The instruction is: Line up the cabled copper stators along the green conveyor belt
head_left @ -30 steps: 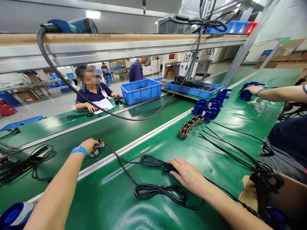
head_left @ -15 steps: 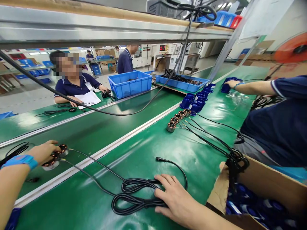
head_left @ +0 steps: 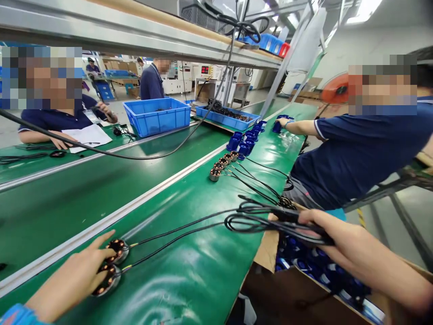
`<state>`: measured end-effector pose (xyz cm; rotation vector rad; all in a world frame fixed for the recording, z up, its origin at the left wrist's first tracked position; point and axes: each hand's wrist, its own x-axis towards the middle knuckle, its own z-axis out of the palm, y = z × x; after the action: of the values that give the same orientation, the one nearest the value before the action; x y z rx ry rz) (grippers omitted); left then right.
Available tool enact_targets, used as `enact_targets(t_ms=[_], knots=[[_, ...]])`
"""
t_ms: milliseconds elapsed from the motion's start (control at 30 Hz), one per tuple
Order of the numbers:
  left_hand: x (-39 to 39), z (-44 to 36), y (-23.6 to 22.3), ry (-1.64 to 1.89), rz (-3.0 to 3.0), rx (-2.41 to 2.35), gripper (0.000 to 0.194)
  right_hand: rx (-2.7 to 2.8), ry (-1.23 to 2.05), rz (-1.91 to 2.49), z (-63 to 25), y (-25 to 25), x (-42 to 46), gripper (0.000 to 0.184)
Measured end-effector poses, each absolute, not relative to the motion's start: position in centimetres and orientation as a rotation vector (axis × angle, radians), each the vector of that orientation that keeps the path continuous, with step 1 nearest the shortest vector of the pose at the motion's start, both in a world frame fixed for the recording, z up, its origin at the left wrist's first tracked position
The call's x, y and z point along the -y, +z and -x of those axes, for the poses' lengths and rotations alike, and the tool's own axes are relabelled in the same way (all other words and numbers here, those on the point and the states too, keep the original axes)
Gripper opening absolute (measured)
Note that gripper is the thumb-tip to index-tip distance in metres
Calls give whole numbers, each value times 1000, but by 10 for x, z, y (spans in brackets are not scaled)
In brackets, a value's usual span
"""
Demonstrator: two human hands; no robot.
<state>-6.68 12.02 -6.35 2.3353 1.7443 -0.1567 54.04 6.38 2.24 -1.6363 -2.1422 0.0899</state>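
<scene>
My left hand [head_left: 72, 277] is on two round motor stators [head_left: 117, 251] with copper windings, at the near left of the green bench. Its index finger stretches past them while the other fingers close on their edges. Thin black leads run from the stators to two coiled black cables [head_left: 252, 216]. Those coils are gripped by my right hand [head_left: 333, 234], raised above the bench's right edge and over an open cardboard box [head_left: 269, 253]. Several more stators [head_left: 223, 163] stand in a row farther up the bench, their cables trailing right.
Blue plastic housings [head_left: 241, 143] stand behind the stator row. More blue parts [head_left: 304, 257] fill the cardboard box. A co-worker's hand [head_left: 283, 122] touches a housing at right. Blue bins [head_left: 157, 118] stand beyond the rail, and a black cable [head_left: 162, 157] hangs across the view.
My left hand has brought the two stators over the white rail onto the near bench. My right hand has lifted the cable coils and carried them right, over the box. The view has turned right.
</scene>
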Motion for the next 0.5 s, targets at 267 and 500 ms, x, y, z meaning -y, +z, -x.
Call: enact_targets(t_ms=[267,500], knots=[[-91,7,-55,-264,-2249,-1863,37,2328,-153,1661,-515,-60,-147,40],[-47,8,-49,270,-2406,-2024,32,2349,652,830,-360,-33,-136,22]])
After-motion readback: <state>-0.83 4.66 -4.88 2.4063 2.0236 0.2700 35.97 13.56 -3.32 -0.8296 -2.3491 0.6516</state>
